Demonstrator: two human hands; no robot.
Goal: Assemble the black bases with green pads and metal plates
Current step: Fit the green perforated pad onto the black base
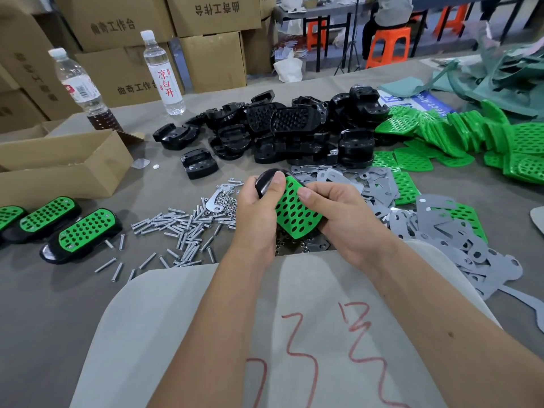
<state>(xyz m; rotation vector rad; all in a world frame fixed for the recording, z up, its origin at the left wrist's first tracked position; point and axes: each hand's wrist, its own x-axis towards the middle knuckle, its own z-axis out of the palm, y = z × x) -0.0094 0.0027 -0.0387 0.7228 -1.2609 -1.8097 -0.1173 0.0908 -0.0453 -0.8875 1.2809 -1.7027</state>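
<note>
Both hands work at frame centre. The left hand (pixel 255 213) grips a black base (pixel 266 181), thumb pressing the top edge of a green pad (pixel 294 213) seated on it. The right hand (pixel 338 213) clasps the same base and pad from the 3 o'clock side.

At 9 o'clock an open cardboard box (pixel 63 164); its contents cannot be made out. At 10 o'clock, two bottles: one (pixel 84 89) holds brown liquid at the bottom, the other (pixel 163 73) clear liquid.

Loose black bases (pixel 282 131) heaped at 12 o'clock, green pads (pixel 459 134) at 2, metal plates (pixel 441 228) at 3, screws (pixel 179 225) at 8. Finished units (pixel 81 234) lie at 9 o'clock.
</note>
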